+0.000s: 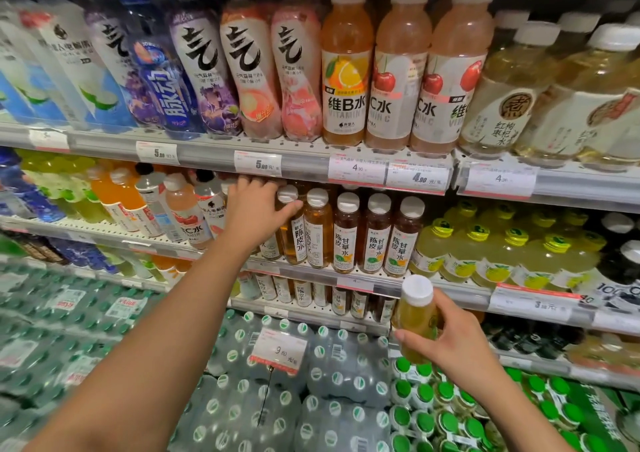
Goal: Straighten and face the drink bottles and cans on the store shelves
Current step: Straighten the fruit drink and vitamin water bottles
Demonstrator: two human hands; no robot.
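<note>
A small clear plastic bottle of yellow drink with a ribbed white screw cap (416,316) is upright in the right hand (450,337), fingers and thumb wrapped round its smooth body, out in front of the lower shelf edge. On the middle perforated white metal shelf (311,271), the left hand (254,209) reaches among the amber tea bottles with white caps and pale paper labels, thumb pressed against the leftmost white-capped amber bottle (289,223) while the fingers curl behind it. Below sit shrink-wrapped packs of green-capped water bottles (294,382).
</note>
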